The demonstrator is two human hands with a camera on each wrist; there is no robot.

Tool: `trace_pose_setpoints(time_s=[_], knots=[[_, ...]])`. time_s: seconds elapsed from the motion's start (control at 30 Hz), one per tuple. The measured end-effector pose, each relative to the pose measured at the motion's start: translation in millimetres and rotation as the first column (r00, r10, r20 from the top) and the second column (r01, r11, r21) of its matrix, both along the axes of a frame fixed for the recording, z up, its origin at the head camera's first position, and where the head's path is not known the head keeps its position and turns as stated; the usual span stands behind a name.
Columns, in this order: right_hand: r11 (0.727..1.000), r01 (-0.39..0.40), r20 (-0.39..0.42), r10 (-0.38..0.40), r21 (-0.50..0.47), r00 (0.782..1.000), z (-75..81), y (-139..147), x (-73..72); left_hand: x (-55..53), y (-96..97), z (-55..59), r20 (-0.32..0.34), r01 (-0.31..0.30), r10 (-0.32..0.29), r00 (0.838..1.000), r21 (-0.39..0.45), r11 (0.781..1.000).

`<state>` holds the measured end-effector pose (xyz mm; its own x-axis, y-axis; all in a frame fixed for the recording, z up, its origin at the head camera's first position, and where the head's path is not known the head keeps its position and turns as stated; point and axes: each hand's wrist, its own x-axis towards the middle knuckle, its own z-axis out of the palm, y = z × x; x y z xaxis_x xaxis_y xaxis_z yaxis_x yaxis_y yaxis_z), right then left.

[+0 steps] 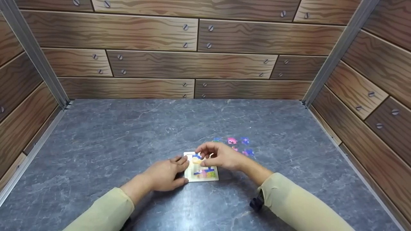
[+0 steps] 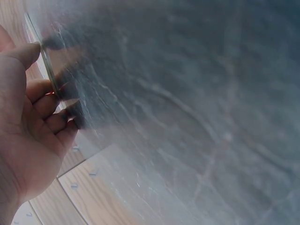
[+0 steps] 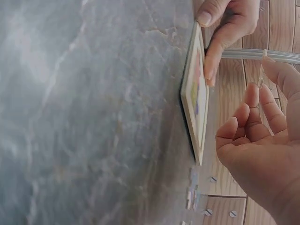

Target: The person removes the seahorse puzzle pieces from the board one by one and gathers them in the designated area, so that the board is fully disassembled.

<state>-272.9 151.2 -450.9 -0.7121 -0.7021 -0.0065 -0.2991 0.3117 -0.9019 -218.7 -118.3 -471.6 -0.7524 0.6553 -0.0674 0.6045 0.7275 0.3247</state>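
Observation:
A small square jigsaw puzzle board (image 1: pixel 190 178) with a pale rim lies flat on the table, partly filled with colored pieces. My left hand (image 1: pixel 167 174) rests at its left side, thumb touching the near corner and fingertips on the left edge. Over the board, my right hand (image 1: pixel 221 156) pinches a thin puzzle piece (image 3: pixel 262 72) between thumb and fingertips. The right wrist view shows that piece edge-on, raised off the board, so its picture is hidden there. The left wrist view catches the board's edge (image 2: pixel 48 63) against the left fingers.
Several loose puzzle pieces lie beyond the right hand, among them a pink piece (image 1: pixel 231 141) and a blue piece (image 1: pixel 245 140). Some are partly hidden by that hand. Wood-patterned walls (image 1: pixel 154 64) with metal corner posts enclose the grey marbled table (image 1: pixel 128 128).

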Motion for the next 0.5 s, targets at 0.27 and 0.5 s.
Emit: trace_pose_setpoints(time_s=[0.27, 0.5], knots=[[0.998, 0.055, -0.068, -0.053, 0.029, 0.996, 9.9, 16, -3.5, 0.0, 0.4, -0.4, 0.012, -0.005, 0.005, 1.000, -0.012, 1.000], [0.996, 0.088, -0.093, -0.085, 0.023, 0.992, 15.1, 35, -7.6, 1.0, 0.1, 1.4, 0.022, -0.010, 0.010, 1.000, -0.008, 1.000]])
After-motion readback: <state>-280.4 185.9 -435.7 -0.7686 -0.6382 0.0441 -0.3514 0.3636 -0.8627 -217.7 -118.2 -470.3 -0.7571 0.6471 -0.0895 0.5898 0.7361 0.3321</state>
